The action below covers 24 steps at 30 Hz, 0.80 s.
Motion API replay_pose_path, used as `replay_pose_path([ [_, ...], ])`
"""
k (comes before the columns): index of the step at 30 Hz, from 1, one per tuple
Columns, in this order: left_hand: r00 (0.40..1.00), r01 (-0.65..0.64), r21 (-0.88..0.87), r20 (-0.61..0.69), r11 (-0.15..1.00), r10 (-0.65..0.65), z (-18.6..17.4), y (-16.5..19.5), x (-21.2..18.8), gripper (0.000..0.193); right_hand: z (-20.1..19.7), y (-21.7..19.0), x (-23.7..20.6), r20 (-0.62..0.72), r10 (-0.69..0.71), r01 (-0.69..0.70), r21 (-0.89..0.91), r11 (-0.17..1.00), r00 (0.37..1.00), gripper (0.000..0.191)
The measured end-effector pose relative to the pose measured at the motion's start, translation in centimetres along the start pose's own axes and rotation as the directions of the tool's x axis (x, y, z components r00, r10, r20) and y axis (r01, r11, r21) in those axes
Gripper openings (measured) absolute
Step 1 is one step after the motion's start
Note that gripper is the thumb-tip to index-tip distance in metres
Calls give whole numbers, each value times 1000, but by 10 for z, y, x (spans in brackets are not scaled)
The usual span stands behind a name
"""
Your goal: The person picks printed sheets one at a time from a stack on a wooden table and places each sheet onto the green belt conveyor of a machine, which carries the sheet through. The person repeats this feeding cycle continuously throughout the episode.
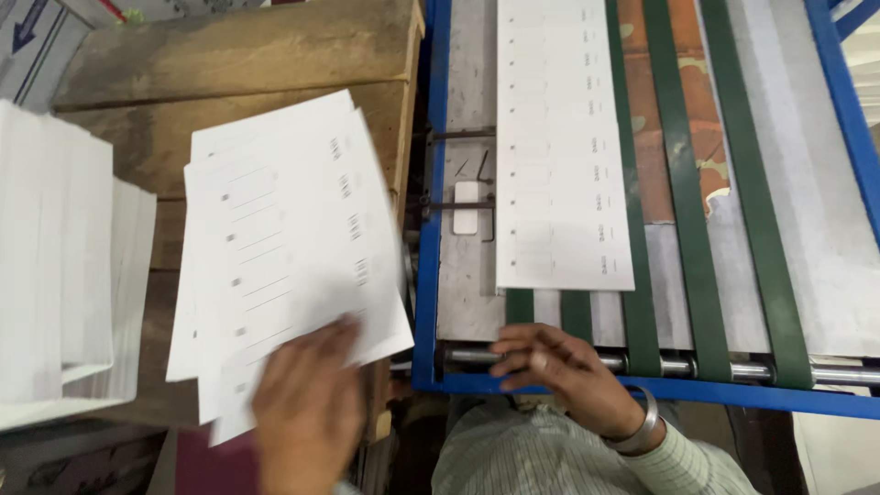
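Observation:
My left hand presses down on the near edge of a loose stack of white printed sheets lying on a wooden table. My right hand, with a metal bangle on the wrist, rests with spread fingers on the steel roller at the near end of a blue-framed conveyor. One long white printed sheet lies on the green belts just beyond that hand.
Tall piles of white paper stand at the left of the table. A cardboard box sits at the far left corner. A small white block is fixed on the conveyor's grey plate.

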<state>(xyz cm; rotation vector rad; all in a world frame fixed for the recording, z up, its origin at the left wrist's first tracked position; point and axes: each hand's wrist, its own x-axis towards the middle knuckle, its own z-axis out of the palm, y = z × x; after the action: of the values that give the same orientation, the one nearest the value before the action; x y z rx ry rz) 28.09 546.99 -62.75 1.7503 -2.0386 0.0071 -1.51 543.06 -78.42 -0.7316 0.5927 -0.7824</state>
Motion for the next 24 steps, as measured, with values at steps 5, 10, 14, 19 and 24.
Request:
replay_pose_path([
  [5, 939, -304, 130, 205, 944, 274, 54, 85, 11, 38, 51, -12, 7, -114, 19, 12, 265, 964, 993, 64],
  [10, 955, -225, -13, 197, 974, 223, 41, 58, 0, 41, 7, -19, 20, -573, -62, 122, 65, 990, 817, 49],
  [14, 994, -85, 197, 80, 977, 70, 11, 9, 10, 57, -58, -17, 19, -723, -246, 230, -123, 965, 645, 33],
  [19, 996, -60, 201, 81, 978, 45, 3, -9, 17, 43, -108, 17, 2, -804, -271, 299, -122, 946, 529, 35],
  [24, 997, -52, 213, 60, 976, 40, 4, -14, 7, 38, -115, 67, -22, -790, -316, 285, -186, 940, 526, 32],
])
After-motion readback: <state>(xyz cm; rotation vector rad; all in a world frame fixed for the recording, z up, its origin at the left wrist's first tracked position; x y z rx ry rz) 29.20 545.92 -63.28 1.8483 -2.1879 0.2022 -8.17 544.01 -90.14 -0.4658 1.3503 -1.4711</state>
